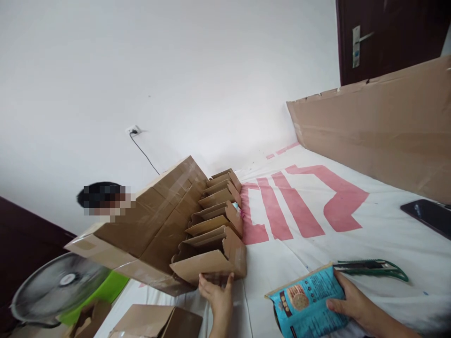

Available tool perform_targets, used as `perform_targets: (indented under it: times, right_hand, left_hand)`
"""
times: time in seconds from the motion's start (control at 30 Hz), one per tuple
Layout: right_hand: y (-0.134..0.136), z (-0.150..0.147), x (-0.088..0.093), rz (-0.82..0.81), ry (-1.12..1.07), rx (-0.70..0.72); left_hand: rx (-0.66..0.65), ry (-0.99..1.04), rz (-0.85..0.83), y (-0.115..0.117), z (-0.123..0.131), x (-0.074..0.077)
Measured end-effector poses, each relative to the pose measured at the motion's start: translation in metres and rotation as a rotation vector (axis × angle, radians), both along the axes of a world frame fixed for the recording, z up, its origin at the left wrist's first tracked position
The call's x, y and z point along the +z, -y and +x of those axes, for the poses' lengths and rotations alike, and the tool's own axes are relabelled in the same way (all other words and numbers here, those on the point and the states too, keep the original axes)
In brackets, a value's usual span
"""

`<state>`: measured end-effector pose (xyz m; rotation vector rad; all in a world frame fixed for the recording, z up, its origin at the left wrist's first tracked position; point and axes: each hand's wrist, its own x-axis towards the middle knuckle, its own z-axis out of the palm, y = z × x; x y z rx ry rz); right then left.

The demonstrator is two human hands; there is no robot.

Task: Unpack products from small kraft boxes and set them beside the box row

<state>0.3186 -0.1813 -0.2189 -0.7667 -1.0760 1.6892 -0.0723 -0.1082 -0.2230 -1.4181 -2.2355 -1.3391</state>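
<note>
My right hand [352, 300] grips a blue printed packet [310, 300] by its right side, its thumb over the front. The packet's face shows a round beige picture and lines of small print. My left hand [218, 298] touches the near side of the closest open cardboard box [207, 267], fingers apart against the lower front. Behind that box, several similar open boxes [216, 218] stand in a row running away from me. Something pale and pink shows at one box's edge. A green utility knife [377, 269] lies just beyond my right hand.
A long cardboard box [165, 225] stands left of the row; another person's head [104, 197] shows behind it. Below lies a closed carton [144, 319]. A fan [63, 286] is at left. A phone [428, 213] and a cardboard panel [380, 131] are on the right.
</note>
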Motion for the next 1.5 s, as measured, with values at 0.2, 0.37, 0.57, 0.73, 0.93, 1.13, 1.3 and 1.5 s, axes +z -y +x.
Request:
perform_targets:
  times: [0.2,0.37,0.57,0.73,0.93,1.13,1.3,1.5]
  right_hand:
    - [-0.001,0.0,0.003,0.009,-0.033,0.0]
    - [0.0,-0.001,0.007,0.013,-0.013,-0.008]
    - [0.0,-0.001,0.008,0.001,-0.045,0.017]
    - [0.001,-0.002,0.01,0.007,-0.042,0.013]
    - [0.001,-0.001,0.011,-0.024,-0.044,0.027]
    - [0.001,-0.001,0.013,-0.02,-0.056,0.027]
    - [0.001,-0.002,0.015,-0.018,-0.061,0.026]
    - [0.0,-0.002,0.014,-0.012,-0.067,0.005]
  left_hand:
    - [0.009,-0.014,-0.007,-0.017,0.007,0.0]
    - [0.015,-0.012,-0.019,-0.031,0.014,0.004]
    - [0.02,0.013,-0.042,-0.049,0.022,0.008]
    - [0.028,0.042,-0.058,-0.064,0.026,0.011]
    - [0.032,0.081,-0.094,-0.08,0.029,0.015]
    - [0.039,0.115,-0.119,-0.093,0.035,0.024]
    - [0.054,0.138,-0.146,-0.107,0.038,0.028]
    - [0.042,0.16,-0.181,-0.118,0.04,0.031]
